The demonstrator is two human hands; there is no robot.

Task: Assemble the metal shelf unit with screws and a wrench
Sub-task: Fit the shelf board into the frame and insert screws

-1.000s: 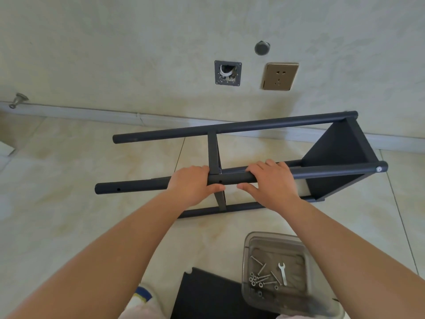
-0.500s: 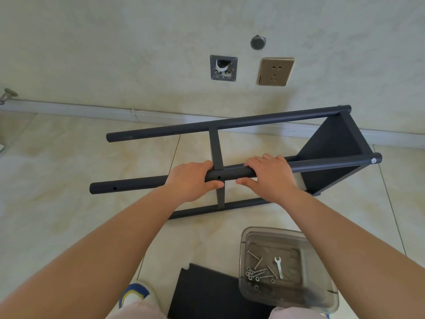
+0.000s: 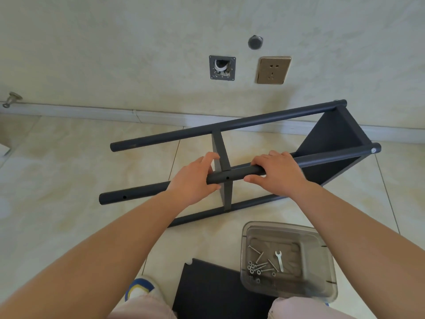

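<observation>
The dark metal shelf frame [image 3: 253, 122] lies on its side on the tiled floor, one shelf panel [image 3: 331, 143] fixed at its right end and a thin cross panel [image 3: 224, 155] near the middle. My left hand [image 3: 195, 178] and my right hand [image 3: 276, 169] both grip the near upper pole [image 3: 232, 176], one on each side of the cross panel. A screw hole shows in the pole between them. A small wrench [image 3: 279, 260] and several screws [image 3: 259, 264] lie in a clear plastic box [image 3: 322, 254].
A loose dark shelf panel [image 3: 213, 288] lies on the floor by my knees, left of the box. My shoe [image 3: 140, 287] shows at the bottom. The wall behind carries a socket [image 3: 273, 70], an open wall box [image 3: 222, 67] and a skirting board [image 3: 92, 112].
The frame has swung so its right end sits farther back and its left end nearer. My left hand has loosened, its fingers lifting toward the cross panel; both hands stay on the pole.
</observation>
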